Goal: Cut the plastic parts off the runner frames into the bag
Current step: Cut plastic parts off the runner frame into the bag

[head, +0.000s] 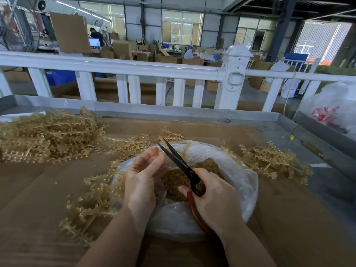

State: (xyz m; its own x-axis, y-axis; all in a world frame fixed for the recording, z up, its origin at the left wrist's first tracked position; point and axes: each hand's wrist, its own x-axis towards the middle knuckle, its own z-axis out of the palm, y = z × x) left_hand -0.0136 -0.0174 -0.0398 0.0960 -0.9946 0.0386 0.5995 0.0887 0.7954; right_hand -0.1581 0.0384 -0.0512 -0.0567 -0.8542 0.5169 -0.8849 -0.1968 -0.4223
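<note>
A clear plastic bag (244, 182) lies open on the cardboard, holding a heap of small tan cut parts (173, 182). My right hand (213, 201) grips the red-brown handles of black scissors (179, 160), whose blades are slightly parted and point up and left over the bag. My left hand (142, 176) holds a tan runner frame (100, 191) at the bag's left rim, fingers curled toward the blades. The frame's far end trails down to the left. Where the blades meet the frame is hidden behind my fingers.
A large pile of tan runner frames (48, 137) lies at the left, and a smaller pile (269, 160) at the right. Cardboard (38, 189) covers the metal table. A white railing (134, 68) runs behind it. A white bag (335, 106) sits at far right.
</note>
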